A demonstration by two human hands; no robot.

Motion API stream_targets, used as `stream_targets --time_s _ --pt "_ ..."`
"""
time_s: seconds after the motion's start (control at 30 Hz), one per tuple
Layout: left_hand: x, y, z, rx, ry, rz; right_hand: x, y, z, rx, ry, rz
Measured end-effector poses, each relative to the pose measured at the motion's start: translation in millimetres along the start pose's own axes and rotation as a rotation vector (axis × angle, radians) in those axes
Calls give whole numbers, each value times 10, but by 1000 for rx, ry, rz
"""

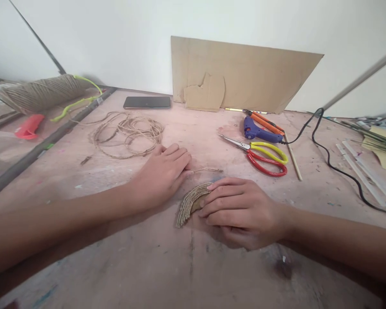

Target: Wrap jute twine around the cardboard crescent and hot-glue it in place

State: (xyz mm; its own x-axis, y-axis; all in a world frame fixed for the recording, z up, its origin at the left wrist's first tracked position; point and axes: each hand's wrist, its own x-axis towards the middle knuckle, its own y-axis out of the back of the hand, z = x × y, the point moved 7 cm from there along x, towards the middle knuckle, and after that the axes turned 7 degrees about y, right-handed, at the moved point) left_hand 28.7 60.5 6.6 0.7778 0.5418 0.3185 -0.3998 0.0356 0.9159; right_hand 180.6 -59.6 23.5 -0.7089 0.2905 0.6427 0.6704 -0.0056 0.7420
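Observation:
My right hand (pixel 236 210) lies over a flat curved piece wrapped in jute twine (pixel 189 204), its fingers closed together and pressing the piece onto the table. Only the piece's left edge shows. My left hand (pixel 165 171) rests just left of it, fingers together and curled down, their tips on a loose end of twine (pixel 209 170) that runs toward the piece. Whether the left fingers pinch the twine or only press it is hidden.
A loose coil of twine (pixel 128 131) lies behind my left hand. Scissors (pixel 260 154), a blue glue gun (pixel 260 131) with black cord (pixel 334 165), a wooden stick (pixel 292 156), a phone (pixel 147 102), cardboard (pixel 241 77) and a twine spool (pixel 40 92) stand around.

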Motion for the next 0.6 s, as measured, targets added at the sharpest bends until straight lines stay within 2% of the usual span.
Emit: stream_targets --time_s 0.23,0.37,0.47,0.6 --pt "-21 147 28 -156 -24 157 -13 0 39 -81 -28 14" --pt "-66 217 107 -236 -72 216 -78 30 170 -207 -95 12" --pt "-84 280 148 -275 -131 222 -160 107 296 -231 -72 -4" --pt "-106 307 183 -298 -220 159 -245 209 412 -136 -40 -41"
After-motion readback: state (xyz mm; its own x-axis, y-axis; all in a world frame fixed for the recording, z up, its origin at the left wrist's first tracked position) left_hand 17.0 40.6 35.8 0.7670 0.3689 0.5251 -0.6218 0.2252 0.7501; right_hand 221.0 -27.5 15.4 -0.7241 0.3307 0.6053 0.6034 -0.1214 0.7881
